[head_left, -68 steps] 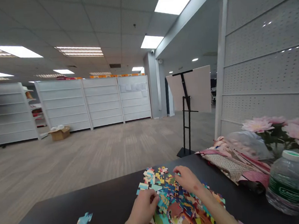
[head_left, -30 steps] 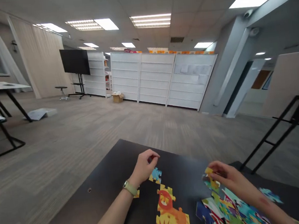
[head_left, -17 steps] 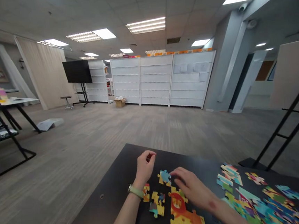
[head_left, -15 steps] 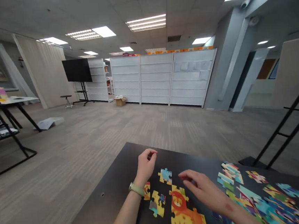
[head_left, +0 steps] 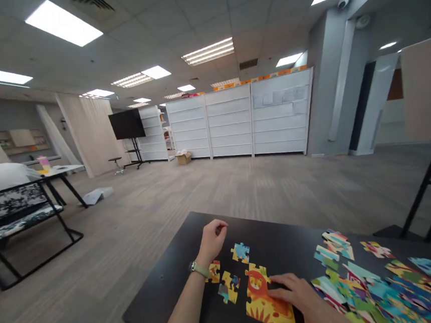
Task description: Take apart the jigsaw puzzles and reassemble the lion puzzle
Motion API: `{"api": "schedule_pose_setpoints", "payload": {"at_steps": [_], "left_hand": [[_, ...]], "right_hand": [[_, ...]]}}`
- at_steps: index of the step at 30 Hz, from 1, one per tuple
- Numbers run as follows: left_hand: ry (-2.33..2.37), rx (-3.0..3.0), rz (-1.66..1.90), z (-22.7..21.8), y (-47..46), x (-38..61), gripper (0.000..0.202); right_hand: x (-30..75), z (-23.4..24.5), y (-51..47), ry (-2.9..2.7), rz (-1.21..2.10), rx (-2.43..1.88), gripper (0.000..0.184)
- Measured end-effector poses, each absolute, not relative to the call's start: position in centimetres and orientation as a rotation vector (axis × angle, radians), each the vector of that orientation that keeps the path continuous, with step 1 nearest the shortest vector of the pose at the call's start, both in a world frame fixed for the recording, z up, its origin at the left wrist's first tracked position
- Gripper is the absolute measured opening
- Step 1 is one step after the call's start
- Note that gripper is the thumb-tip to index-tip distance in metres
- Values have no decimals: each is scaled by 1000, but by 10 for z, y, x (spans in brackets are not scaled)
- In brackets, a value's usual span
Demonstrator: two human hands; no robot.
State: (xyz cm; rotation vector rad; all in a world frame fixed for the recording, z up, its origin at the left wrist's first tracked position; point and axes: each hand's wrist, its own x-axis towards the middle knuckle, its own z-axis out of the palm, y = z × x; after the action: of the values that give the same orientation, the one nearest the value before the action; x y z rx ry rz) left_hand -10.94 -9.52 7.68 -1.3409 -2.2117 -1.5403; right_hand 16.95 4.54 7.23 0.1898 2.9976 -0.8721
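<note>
On the black table point(head_left: 165, 281), my left hand point(head_left: 212, 240) is curled with its fingertips pinched on something small I cannot make out; a watch sits at the wrist. My right hand point(head_left: 307, 302) lies flat with fingers stretched, touching the joined lion puzzle section point(head_left: 263, 303). A blue and yellow piece point(head_left: 240, 252) lies between the hands. Two more loose pieces point(head_left: 229, 287) rest beside my left wrist. A spread of several colourful loose pieces point(head_left: 377, 283) covers the table to the right.
The table's far edge and left corner are near my left hand. A black easel stand point(head_left: 429, 188) rises at the right. Beyond lie carpet floor, a black-framed table point(head_left: 23, 208) at left, white shelving point(head_left: 249, 121) and a television on a stand point(head_left: 126, 124).
My right hand drew back from the blue piece and settled flat on the lion section. My left hand kept its curled pose. The view tilted a little to the right and up.
</note>
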Motion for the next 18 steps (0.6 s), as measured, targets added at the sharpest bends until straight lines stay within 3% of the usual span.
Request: {"api": "schedule_pose_setpoints", "payload": {"at_steps": [11,18], "left_hand": [[-2449,-1436,-1155,47,-180,-60,28],[-2504,-1429,-1053,31,-201,-50,38]], "right_hand": [[177,63,69,3315,-796,187,32],[174,59,65,3357,-837,154,25]]}}
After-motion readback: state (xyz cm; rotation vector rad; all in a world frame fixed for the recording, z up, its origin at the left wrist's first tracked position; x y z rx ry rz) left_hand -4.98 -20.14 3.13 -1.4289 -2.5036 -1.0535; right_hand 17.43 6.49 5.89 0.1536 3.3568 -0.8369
